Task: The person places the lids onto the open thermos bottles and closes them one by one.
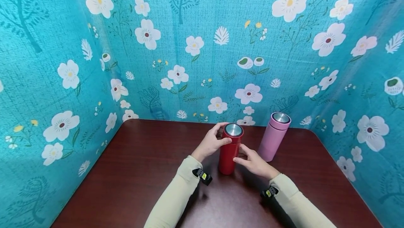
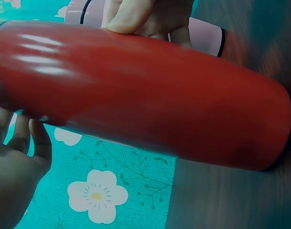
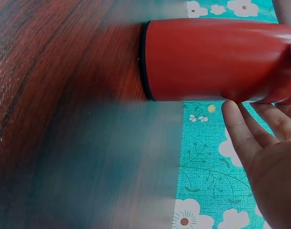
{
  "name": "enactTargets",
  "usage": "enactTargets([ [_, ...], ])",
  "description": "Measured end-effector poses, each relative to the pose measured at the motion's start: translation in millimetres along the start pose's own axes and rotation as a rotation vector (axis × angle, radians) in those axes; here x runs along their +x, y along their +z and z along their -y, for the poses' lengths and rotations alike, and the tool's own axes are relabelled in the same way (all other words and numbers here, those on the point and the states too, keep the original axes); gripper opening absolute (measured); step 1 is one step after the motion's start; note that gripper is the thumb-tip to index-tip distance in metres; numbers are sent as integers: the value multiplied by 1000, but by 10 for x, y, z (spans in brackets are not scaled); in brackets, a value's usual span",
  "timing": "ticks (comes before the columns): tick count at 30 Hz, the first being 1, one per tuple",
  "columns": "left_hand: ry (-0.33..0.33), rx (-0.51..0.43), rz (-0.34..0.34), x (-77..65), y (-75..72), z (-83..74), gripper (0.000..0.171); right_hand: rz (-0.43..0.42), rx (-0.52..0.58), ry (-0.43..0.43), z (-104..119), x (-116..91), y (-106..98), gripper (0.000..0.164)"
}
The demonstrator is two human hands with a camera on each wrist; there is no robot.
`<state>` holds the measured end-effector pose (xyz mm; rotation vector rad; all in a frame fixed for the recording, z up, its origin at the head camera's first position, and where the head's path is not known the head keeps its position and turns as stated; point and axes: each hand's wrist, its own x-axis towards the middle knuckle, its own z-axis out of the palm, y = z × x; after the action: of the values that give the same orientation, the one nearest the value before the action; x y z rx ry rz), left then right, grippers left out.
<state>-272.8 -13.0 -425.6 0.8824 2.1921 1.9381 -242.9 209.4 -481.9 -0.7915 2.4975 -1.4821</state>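
Observation:
A red thermos [image 1: 228,159] with a silver-topped cap stands upright on the table between both hands. Around its upper part curls my left hand [image 1: 212,143], thumb across the front just below the cap. Lower down, my right hand [image 1: 255,162] holds the body from the right, its thumb on the near side. In the left wrist view the red thermos [image 2: 150,95] fills the middle, with the right thumb [image 2: 131,16] along its far edge. The right wrist view shows fingertips [image 3: 230,109] touching the red wall and the black base ring close to the tabletop.
A pink thermos [image 1: 272,140] with a silver-topped cap stands to the right of the red one, near the back edge. The dark reddish wooden table [image 1: 142,179] is enclosed by a blue floral cloth [image 1: 195,70] at the back and sides.

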Motion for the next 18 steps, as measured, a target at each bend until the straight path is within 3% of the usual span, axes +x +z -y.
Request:
enactTargets([
  [10,24,-7,35,-24,-33,36,62,-4,17,-1,14,13,9,59],
  [18,17,-17,-29,-17,24,-11,61,-8,38,-2,0,6,22,61],
])
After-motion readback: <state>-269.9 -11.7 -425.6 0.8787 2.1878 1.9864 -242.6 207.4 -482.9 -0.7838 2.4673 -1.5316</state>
